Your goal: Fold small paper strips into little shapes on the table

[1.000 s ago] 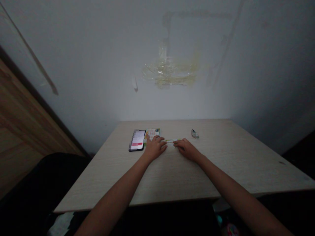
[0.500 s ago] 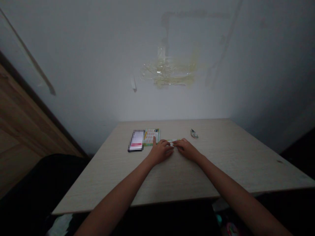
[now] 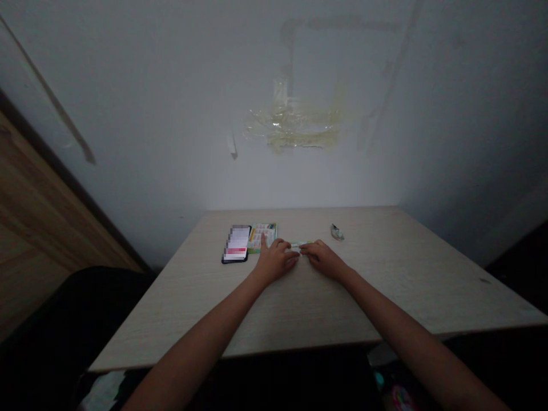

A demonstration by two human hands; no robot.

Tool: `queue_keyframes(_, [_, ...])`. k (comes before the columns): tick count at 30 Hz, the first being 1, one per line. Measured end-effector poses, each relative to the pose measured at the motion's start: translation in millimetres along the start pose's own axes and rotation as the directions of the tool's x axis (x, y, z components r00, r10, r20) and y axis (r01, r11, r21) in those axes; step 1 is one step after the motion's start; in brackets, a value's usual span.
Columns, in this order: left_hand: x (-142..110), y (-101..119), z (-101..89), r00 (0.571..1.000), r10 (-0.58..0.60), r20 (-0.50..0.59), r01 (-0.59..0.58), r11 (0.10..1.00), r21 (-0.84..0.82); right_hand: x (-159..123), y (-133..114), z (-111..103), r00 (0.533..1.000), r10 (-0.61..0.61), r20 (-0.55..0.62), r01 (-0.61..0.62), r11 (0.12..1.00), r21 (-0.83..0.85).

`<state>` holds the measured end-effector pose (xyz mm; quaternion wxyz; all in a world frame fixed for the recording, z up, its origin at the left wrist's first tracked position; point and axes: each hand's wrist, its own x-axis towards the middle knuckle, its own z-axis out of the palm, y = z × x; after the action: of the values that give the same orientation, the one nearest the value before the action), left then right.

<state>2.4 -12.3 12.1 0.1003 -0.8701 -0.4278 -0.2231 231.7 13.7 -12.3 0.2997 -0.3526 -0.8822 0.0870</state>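
A narrow pale strip with green and yellow edges (image 3: 295, 245), apparently folded paper, lies between my hands on the table. My left hand (image 3: 274, 261) rests at its left end, thumb raised and apart, fingers stretched over the strip. At the other end, my right hand (image 3: 323, 258) has its fingers pressed together on the strip, and the fingertips of both hands nearly meet. Behind my left thumb lies a printed booklet or card (image 3: 268, 231), partly covered by that hand. A phone (image 3: 235, 244) with a lit screen lies left of it.
A small crumpled item (image 3: 337, 232) lies right of my hands toward the back. The pale wooden table (image 3: 385, 285) meets a wall (image 3: 171, 142) with peeling tape. Dark shapes flank the table, and colourful items (image 3: 402, 397) show below its front edge.
My left hand slid right along the strip toward my right hand, then shifted slightly back left, its fingers coming closer together. My right hand stays almost in place.
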Motion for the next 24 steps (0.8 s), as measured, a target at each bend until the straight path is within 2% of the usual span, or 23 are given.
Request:
queue_keyframes(8, [1, -18, -2.0, 0.998, -0.068, -0.004, 0.068, 0.997, 0.034, 1, -4, -2, 1.000, 0.004, 0.004, -0.004, 1.000, -0.009])
queue_keyframes(17, [2, -25, -0.5, 0.987, -0.160, 0.004, 0.159, 0.986, 0.047, 0, -1, -1, 1.000, -0.006, 0.011, 0.006, 1.000, -0.020])
queue_keyframes(24, [2, -28, 2.4, 0.989, -0.147, -0.002, 0.147, 0.988, 0.042, 0, -2, -1, 1.000, -0.020, -0.002, 0.020, 1.000, -0.012])
